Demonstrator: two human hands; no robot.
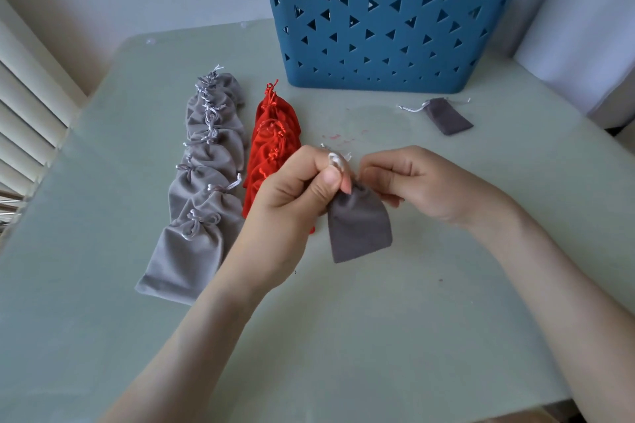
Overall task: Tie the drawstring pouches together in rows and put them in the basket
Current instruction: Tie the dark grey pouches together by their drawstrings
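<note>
Pale green table [343, 336], white blinds [24, 113]

Home room, window blinds [21, 106], small table [343, 336]

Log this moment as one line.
left hand pinches cord | right hand pinches dark pouch | grey row, red row on table | spare pouch near basket

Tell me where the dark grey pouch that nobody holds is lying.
In the head view, the loose dark grey pouch lies on the table at far right, just in front of the blue basket.
</note>
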